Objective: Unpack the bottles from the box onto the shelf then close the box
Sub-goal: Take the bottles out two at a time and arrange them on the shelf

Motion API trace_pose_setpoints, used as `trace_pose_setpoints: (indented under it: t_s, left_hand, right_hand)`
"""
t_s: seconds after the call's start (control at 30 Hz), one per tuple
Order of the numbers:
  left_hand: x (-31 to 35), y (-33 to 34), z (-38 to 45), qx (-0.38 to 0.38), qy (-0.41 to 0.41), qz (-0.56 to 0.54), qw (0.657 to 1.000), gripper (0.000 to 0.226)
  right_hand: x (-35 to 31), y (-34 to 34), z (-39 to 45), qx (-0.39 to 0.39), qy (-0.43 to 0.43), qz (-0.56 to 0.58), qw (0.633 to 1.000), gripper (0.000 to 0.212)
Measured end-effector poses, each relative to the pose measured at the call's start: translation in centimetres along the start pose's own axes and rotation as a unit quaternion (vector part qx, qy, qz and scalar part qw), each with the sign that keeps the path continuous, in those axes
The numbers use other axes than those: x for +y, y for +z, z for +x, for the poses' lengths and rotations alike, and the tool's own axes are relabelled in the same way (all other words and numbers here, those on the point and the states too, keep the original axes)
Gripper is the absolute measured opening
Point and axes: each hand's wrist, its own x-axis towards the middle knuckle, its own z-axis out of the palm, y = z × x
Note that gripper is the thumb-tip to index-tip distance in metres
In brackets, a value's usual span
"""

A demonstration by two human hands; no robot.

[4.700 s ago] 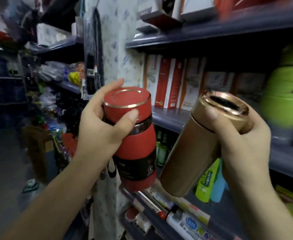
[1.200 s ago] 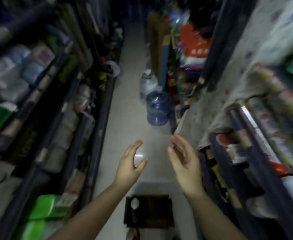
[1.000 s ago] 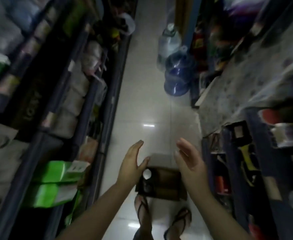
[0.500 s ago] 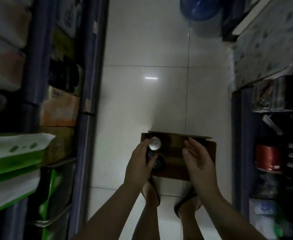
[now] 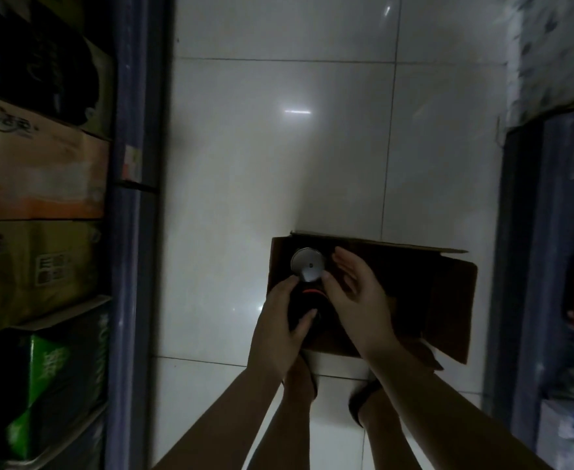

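The task looks to be mid-way, judging by how things lie: the box (image 5: 414, 300) sits open on the tiled floor (image 5: 279, 147) between two runs of shelving, its flaps standing up on the far and right sides, so closing has not begun; at least two bottles remain inside, both at the box's left end, while the rest of the interior is too dark to say whether more are there; the person's feet are just beside its near wall.

The box is brown cardboard, dim inside; the shelf on the right (image 5: 550, 232) is a dark blue frame holding goods too blurred to name.

The left hand (image 5: 279, 327) curls round the dark bottle (image 5: 307, 300), thumb on its near side, a thin red band showing at the bottle's top; the right hand (image 5: 357, 293) is loosely spread above the box, thumb tip touching or just beside the silver cap (image 5: 307, 265) of the second bottle, not yet closed round it.

Left to do, by this view: lift both out, shelve them, fold the flaps.
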Motion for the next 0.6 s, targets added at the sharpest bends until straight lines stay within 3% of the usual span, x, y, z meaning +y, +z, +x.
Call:
trace_pose_setpoints:
  t_s: [0.23,0.33,0.6]
  left_hand:
    - [-1.9,-0.4,-0.6,0.012,0.015,0.029,0.999,0.052]
    - [-2.7,0.1,-0.9,-0.001,-0.019,0.011,1.000,0.055]
    - [-3.9,2.5,-0.5,-0.040,-0.078,-0.026,0.996,0.083]
  right_hand:
    - [1.3,2.7,2.8,-0.020,-0.039,-0.109,0.993,0.049]
    - [2.3,3.3,4.0,-0.016,-0.063,-0.157,0.985,0.053]
    - [4.9,3.6,6.3,-0.056,-0.070,-0.235,0.968,0.079]
